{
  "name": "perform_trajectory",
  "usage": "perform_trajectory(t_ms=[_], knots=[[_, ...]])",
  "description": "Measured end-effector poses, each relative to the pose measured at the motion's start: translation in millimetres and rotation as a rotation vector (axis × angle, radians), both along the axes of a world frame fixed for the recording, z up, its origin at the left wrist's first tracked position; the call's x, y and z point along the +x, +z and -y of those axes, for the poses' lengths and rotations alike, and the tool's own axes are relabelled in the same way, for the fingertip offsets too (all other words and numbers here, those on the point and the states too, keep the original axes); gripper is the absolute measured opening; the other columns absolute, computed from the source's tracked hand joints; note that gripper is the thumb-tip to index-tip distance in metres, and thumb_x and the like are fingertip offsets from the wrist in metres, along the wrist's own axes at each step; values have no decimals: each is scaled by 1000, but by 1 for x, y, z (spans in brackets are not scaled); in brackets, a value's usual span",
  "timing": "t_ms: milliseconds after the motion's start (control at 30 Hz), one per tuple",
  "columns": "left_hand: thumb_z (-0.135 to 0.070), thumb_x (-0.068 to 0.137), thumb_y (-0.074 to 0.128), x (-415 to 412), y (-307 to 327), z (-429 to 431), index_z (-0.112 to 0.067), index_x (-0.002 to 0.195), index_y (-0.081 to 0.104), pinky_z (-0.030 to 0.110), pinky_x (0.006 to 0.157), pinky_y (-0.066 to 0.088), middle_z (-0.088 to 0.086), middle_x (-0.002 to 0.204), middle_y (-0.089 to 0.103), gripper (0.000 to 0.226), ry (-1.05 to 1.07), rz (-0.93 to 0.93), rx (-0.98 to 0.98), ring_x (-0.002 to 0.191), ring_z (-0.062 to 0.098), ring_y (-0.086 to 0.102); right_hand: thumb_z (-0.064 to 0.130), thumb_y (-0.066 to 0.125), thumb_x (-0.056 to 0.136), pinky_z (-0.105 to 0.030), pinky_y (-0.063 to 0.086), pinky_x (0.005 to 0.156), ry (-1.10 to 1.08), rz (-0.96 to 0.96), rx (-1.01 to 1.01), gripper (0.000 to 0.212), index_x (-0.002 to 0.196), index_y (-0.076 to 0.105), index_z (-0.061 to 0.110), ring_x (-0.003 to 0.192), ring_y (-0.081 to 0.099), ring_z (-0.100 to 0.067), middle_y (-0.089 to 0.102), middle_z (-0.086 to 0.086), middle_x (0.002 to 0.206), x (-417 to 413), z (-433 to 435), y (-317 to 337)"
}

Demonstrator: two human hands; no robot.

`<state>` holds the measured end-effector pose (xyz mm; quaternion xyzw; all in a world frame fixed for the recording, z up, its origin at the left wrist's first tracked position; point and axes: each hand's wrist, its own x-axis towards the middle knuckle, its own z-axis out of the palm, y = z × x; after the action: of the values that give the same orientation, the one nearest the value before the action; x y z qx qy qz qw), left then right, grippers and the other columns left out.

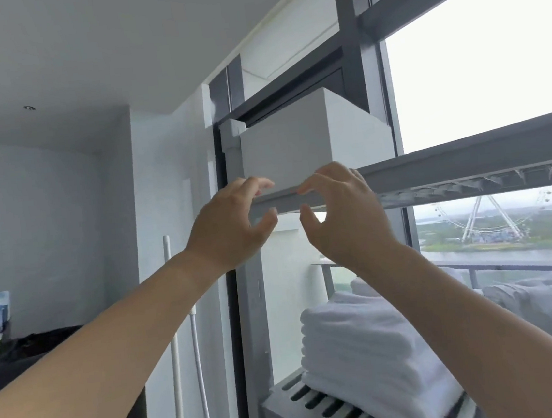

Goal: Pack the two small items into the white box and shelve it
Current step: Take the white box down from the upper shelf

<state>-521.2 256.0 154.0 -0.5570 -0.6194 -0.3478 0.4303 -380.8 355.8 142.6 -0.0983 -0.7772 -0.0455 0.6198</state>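
Observation:
The white box (298,145) stands on the top shelf (468,168) of a grey rack, at its left end beside the window frame. Both my arms reach up toward it. My left hand (229,227) hovers just below the box's lower left corner, fingers loosely curled and holding nothing. My right hand (343,212) is level with the shelf's front edge below the box, fingers also loosely curled and empty. Neither hand touches the box. The two small items are not visible.
A stack of folded white towels (367,345) lies on the slatted lower shelf (309,406). A large window (479,85) fills the right side. A white cable (201,370) and a thin white pole (173,338) hang along the wall at left.

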Motion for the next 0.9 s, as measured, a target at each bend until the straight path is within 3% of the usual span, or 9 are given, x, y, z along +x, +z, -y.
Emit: perform_trajectory(t_ms=[167, 367, 567, 800, 900], knots=[[-38, 83, 52, -26, 24, -25, -29, 121, 49, 28, 87, 46, -8, 119, 55, 40, -62, -22, -22, 105, 7, 50, 16, 58, 80, -24, 34, 72, -178, -11, 37, 22, 101, 63, 19, 105, 48, -17, 54, 2, 115, -14, -10, 25], [-33, 85, 54, -37, 56, -52, -24, 123, 49, 24, 91, 35, -4, 124, 53, 40, -160, -70, -29, 111, 9, 47, 19, 56, 83, -26, 38, 77, -255, 65, 19, 28, 111, 58, 19, 111, 44, -18, 48, 1, 121, -31, -16, 59], [-35, 84, 57, -49, 100, -68, -25, 125, 46, 32, 98, 36, -4, 130, 49, 44, -223, -55, -11, 121, 14, 42, 21, 58, 83, -32, 40, 88, -332, 83, 59, 32, 115, 56, 17, 114, 42, -20, 46, -2, 124, -46, -23, 101], [-52, 74, 67, -64, 147, -84, -22, 139, 30, 43, 109, 29, -2, 148, 30, 81, -147, -6, -150, 136, 17, 25, 28, 63, 83, -36, 35, 99, -461, 152, 149, 43, 122, 52, 17, 129, 30, -21, 40, -2, 133, -48, -37, 144], [-57, 68, 70, -62, 146, -96, -22, 145, 17, 39, 114, 20, -3, 153, 20, 100, -174, -4, -254, 139, 17, 17, 36, 64, 81, -36, 31, 101, -496, 206, 133, 52, 127, 48, 20, 130, 28, -20, 39, -1, 135, -53, -45, 148]])
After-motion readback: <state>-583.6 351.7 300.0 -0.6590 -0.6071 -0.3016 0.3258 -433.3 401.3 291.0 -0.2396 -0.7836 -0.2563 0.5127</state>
